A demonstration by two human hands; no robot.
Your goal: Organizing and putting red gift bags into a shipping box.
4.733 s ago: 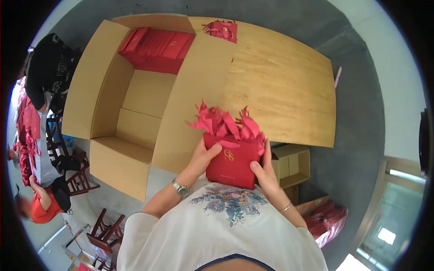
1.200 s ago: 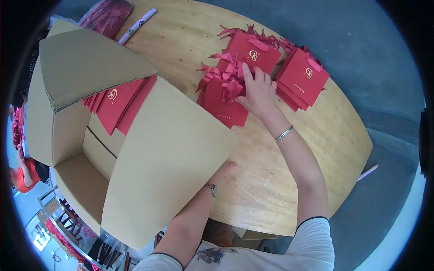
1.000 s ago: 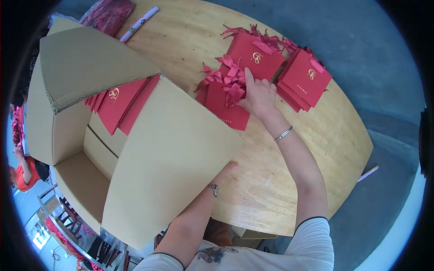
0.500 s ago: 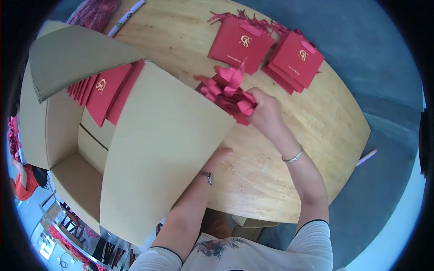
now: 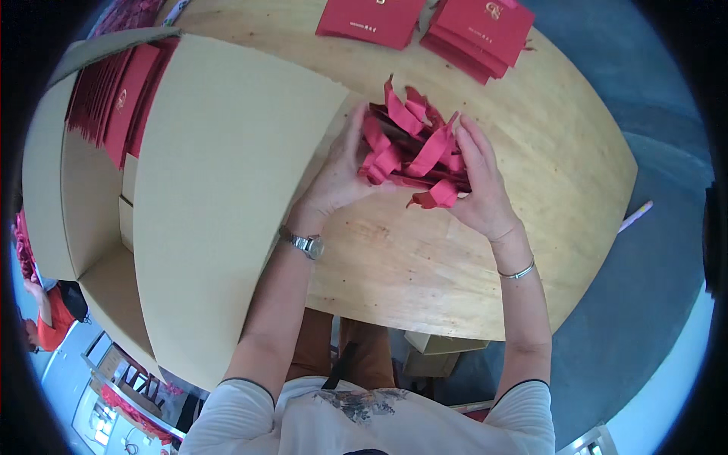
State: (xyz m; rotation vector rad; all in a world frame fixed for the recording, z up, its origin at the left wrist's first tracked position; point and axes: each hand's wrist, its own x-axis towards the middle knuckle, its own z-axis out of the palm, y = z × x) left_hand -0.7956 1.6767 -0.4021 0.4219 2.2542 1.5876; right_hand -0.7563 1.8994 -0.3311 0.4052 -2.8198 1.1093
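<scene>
A bundle of red paper gift bags with ribbon handles (image 5: 417, 144) stands upright on the wooden table, its ribbons sticking up toward me. My left hand (image 5: 341, 163) presses on the bundle's left side, and my right hand (image 5: 485, 178) closes on its right side, thumb and fingers along the edges. Left of my hands is a large open cardboard box (image 5: 227, 174), one flap spread toward me. Inside its far end a row of flat red bags (image 5: 114, 98) stands packed together. The lower faces of the held bags are hidden by ribbons and hands.
Two stacks of red bags lie at the far side of the table: a left stack (image 5: 370, 21) and a right stack (image 5: 478, 38). Beyond the table's right edge lies a pale stick-like roll (image 5: 635, 216). Another cardboard box (image 5: 440, 353) sits below the table; a person in orange (image 5: 54, 315) is far left.
My left hand has come out from behind the box flap and taken the bundle's left side. The bundle is now upright between both hands. My view has shifted, so the stacks sit higher.
</scene>
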